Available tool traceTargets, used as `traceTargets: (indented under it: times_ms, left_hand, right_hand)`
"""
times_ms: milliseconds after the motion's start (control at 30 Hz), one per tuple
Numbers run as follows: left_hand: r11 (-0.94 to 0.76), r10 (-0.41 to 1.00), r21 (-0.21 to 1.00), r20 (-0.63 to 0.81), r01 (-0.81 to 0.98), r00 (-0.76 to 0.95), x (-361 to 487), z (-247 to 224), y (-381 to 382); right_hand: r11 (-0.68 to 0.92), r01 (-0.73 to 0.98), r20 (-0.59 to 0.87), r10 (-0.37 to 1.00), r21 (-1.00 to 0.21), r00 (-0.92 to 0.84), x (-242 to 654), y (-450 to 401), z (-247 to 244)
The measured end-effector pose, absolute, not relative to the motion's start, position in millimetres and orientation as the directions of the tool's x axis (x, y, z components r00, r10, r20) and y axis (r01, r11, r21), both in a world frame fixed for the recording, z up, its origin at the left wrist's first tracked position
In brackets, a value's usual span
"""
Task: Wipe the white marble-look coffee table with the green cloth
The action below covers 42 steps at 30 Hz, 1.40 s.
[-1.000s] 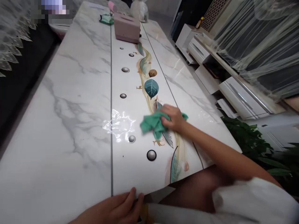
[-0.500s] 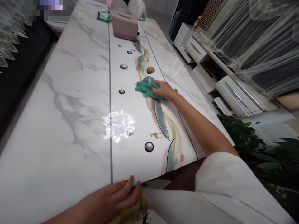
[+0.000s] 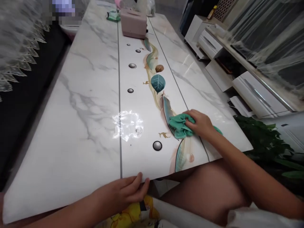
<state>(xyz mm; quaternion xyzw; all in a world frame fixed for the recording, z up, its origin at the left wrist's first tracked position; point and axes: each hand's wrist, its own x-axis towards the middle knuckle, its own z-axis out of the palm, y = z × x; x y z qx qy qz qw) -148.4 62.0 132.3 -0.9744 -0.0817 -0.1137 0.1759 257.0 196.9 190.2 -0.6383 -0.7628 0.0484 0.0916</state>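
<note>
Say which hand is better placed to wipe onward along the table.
Probably the right hand: it already presses the green cloth on the table. The left hand only rests at the near edge.

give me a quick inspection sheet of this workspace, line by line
surface: white marble-look table, glossy, with a printed leaf strip down the middle and a bright glare patch
job's things: green cloth, bunched on the leaf strip near the table's near end
clutter: pink box and a small green item at the far end
grip: right hand presses on the cloth; left hand rests on the near table edge
cables: nothing seen
surroundings: white cabinet and a leafy plant to the right
</note>
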Motion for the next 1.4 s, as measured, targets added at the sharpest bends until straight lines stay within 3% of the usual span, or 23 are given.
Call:
traceTargets:
  times_ms: [167, 367, 500, 700, 867, 1033, 1200, 1300, 1400]
  left_hand:
    - [-0.934, 0.122, -0.312, 0.169, 0.171, 0.978, -148, 131, 57]
    - [-0.944, 0.159, -0.260, 0.180, 0.203, 0.971, -145, 140, 57]
    - [-0.941, 0.167, -0.256, 0.224, 0.223, 0.960, -145, 143, 59]
    - [-0.943, 0.176, -0.249, 0.184, 0.219, 0.967, -147, 134, 57]
    - [-0.943, 0.173, -0.251, 0.186, 0.217, 0.967, -147, 132, 55]
    - [-0.927, 0.189, -0.298, 0.151, 0.227, 0.970, -146, 132, 51]
    - [-0.904, 0.176, -0.378, 0.103, 0.202, 0.979, -146, 137, 54]
    - [-0.901, 0.123, -0.408, 0.084, 0.147, 0.989, -147, 134, 55]
    - [-0.868, 0.084, -0.494, -0.029, 0.059, 0.996, -146, 133, 54]
  right_hand:
    - [0.105, 0.994, 0.182, 0.978, -0.010, -0.101, 236, 344, 199]
    - [0.033, 0.999, 0.244, 0.969, 0.004, -0.033, 209, 452, 203]
    - [0.157, 0.987, 0.252, 0.954, 0.028, -0.159, 222, 419, 197]
    - [0.111, 0.992, 0.168, 0.979, 0.056, -0.119, 255, 335, 196]
    - [0.238, 0.964, 0.144, 0.965, -0.116, -0.221, 277, 220, 195]
    - [0.237, 0.940, 0.300, 0.941, -0.247, -0.158, 276, 136, 188]
    - [0.206, 0.943, 0.323, 0.939, -0.262, -0.116, 267, 167, 185]
    - [0.198, 0.956, 0.347, 0.931, -0.219, -0.113, 268, 214, 183]
    - [0.125, 0.979, 0.380, 0.923, -0.163, -0.055, 270, 273, 180]
